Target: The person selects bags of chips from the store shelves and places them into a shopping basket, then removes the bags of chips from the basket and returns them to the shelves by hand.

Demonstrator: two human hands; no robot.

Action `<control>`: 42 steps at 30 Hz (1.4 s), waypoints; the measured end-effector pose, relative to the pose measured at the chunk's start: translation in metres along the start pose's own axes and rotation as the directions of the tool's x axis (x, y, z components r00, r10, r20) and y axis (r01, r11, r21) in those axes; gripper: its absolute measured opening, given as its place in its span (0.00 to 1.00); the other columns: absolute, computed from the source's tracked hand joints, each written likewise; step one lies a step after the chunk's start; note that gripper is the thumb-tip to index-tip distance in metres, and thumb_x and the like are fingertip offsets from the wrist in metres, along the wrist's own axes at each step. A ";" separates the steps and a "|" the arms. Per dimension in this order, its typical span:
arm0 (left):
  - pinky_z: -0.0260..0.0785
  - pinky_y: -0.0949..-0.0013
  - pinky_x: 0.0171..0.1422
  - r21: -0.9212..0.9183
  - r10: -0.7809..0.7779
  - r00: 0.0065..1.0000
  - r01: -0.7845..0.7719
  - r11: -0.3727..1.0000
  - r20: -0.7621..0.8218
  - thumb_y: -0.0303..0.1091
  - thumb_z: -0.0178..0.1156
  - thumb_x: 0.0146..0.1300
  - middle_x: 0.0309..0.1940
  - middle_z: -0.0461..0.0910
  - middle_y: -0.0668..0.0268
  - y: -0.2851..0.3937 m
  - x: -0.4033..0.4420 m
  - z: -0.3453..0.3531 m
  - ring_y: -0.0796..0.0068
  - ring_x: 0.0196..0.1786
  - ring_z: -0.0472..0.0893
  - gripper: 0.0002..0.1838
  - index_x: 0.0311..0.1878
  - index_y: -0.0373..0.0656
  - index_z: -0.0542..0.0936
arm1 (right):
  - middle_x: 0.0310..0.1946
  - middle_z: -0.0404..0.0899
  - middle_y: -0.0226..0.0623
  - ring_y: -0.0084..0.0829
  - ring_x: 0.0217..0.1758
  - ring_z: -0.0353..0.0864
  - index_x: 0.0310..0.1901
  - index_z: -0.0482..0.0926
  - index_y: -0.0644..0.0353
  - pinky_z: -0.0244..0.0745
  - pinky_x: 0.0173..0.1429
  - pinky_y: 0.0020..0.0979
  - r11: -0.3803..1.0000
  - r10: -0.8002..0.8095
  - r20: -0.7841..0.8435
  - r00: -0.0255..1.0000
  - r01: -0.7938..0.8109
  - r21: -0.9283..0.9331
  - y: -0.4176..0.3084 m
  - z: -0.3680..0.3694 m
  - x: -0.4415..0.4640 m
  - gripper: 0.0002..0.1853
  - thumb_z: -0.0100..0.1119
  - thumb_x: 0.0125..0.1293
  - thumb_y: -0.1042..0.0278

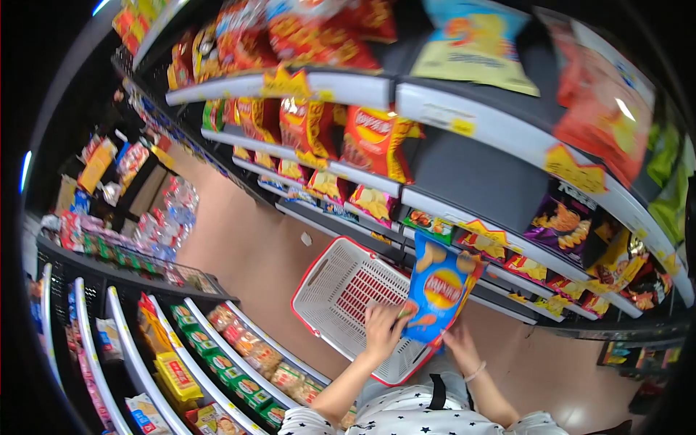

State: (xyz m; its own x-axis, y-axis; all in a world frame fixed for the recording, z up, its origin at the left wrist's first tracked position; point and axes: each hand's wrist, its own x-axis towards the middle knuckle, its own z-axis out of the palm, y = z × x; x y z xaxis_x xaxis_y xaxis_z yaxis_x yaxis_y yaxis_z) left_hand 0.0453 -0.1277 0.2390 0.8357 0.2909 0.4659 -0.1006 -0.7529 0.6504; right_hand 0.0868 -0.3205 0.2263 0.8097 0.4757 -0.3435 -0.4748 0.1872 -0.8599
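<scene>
Head view: a blue chip bag (438, 290) is being held up in front of the shelving, its lower right edge clamped in the grip of the right hand (462, 348). The bag's left edge is met by the left hand (384, 330), though whether that grip is closed on it cannot be told. Behind the bag, the right side of a white basket (325, 293) with a red rim is partly covered. Red chip bags (370, 142) are seen lined up on the shelf above, and a pale band (475, 372) is worn on the right wrist.
</scene>
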 end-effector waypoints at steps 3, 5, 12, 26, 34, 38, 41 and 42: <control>0.60 0.62 0.49 -0.014 -0.114 0.992 0.115 0.993 0.048 0.31 0.65 0.48 0.31 0.79 0.66 -0.052 -0.083 -0.013 0.66 0.37 0.75 0.11 0.37 0.43 0.80 | 0.52 0.71 0.37 0.26 0.54 0.69 0.60 0.61 0.63 0.64 0.58 0.28 0.909 0.387 0.024 0.922 -0.377 -0.176 0.063 0.016 -0.010 0.30 0.60 0.60 0.61; 0.59 0.60 0.53 0.008 -0.188 0.964 0.190 0.982 0.187 0.34 0.62 0.51 0.33 0.79 0.66 -0.087 -0.118 -0.026 0.69 0.38 0.76 0.12 0.39 0.42 0.80 | 0.46 0.75 0.34 0.23 0.45 0.74 0.56 0.67 0.62 0.69 0.50 0.24 0.874 0.429 0.012 0.903 -0.412 -0.256 0.108 0.039 -0.006 0.27 0.61 0.59 0.57; 0.51 0.52 0.59 0.273 -0.494 0.800 0.419 0.866 0.340 0.39 0.57 0.56 0.31 0.81 0.68 -0.200 -0.122 -0.038 0.69 0.42 0.77 0.09 0.39 0.54 0.83 | 0.40 0.76 0.27 0.22 0.40 0.75 0.50 0.70 0.56 0.70 0.45 0.25 0.699 0.712 0.029 0.701 -0.706 -0.110 0.242 0.077 0.064 0.23 0.62 0.58 0.52; 0.47 0.46 0.66 0.633 -0.778 0.502 0.474 0.612 0.377 0.39 0.54 0.58 0.53 0.73 0.56 -0.335 -0.106 0.027 0.58 0.60 0.68 0.25 0.60 0.47 0.67 | 0.38 0.79 0.38 0.27 0.36 0.78 0.46 0.73 0.61 0.74 0.36 0.32 0.727 0.430 -0.295 0.853 -0.521 -0.447 0.326 0.134 0.194 0.17 0.62 0.57 0.64; 0.52 0.49 0.66 0.527 -0.732 0.567 0.518 0.674 0.379 0.52 0.60 0.53 0.65 0.56 0.49 -0.293 -0.117 0.017 0.45 0.67 0.54 0.32 0.56 0.41 0.69 | 0.44 0.78 0.45 0.38 0.48 0.78 0.45 0.76 0.64 0.72 0.49 0.33 0.399 0.523 0.044 0.851 -0.199 -0.895 0.304 0.082 0.179 0.24 0.55 0.59 0.49; 0.58 0.53 0.62 0.203 -0.518 0.753 0.478 0.854 0.405 0.48 0.59 0.55 0.57 0.66 0.46 -0.273 -0.127 0.009 0.46 0.60 0.65 0.28 0.52 0.35 0.71 | 0.55 0.71 0.46 0.41 0.59 0.69 0.52 0.70 0.64 0.68 0.61 0.42 0.576 0.772 0.137 0.621 -0.775 0.260 0.243 0.035 0.136 0.23 0.47 0.66 0.52; 0.60 0.53 0.59 0.245 -0.507 0.677 0.450 0.859 0.533 0.44 0.57 0.57 0.52 0.71 0.47 -0.236 -0.138 0.004 0.46 0.55 0.69 0.26 0.52 0.32 0.71 | 0.59 0.65 0.45 0.38 0.63 0.65 0.56 0.65 0.64 0.65 0.64 0.41 0.700 0.568 0.132 0.813 -0.561 0.441 0.150 0.018 0.091 0.22 0.43 0.69 0.55; 0.61 0.52 0.59 0.330 -0.553 0.580 0.451 0.830 0.598 0.43 0.57 0.58 0.52 0.71 0.47 -0.227 -0.139 0.008 0.45 0.55 0.69 0.25 0.52 0.33 0.71 | 0.59 0.65 0.45 0.38 0.63 0.65 0.56 0.65 0.64 0.65 0.64 0.41 0.716 0.536 0.129 0.834 -0.530 0.455 0.133 0.003 0.080 0.22 0.43 0.69 0.55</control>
State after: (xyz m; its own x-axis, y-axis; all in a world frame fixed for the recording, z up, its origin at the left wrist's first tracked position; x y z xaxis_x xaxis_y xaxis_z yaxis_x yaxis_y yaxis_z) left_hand -0.0443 -0.0019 0.0221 0.8633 0.2319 -0.4483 0.4713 -0.6883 0.5515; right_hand 0.0874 -0.2555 0.0859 0.3768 0.6081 -0.6987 -0.9257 0.2732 -0.2615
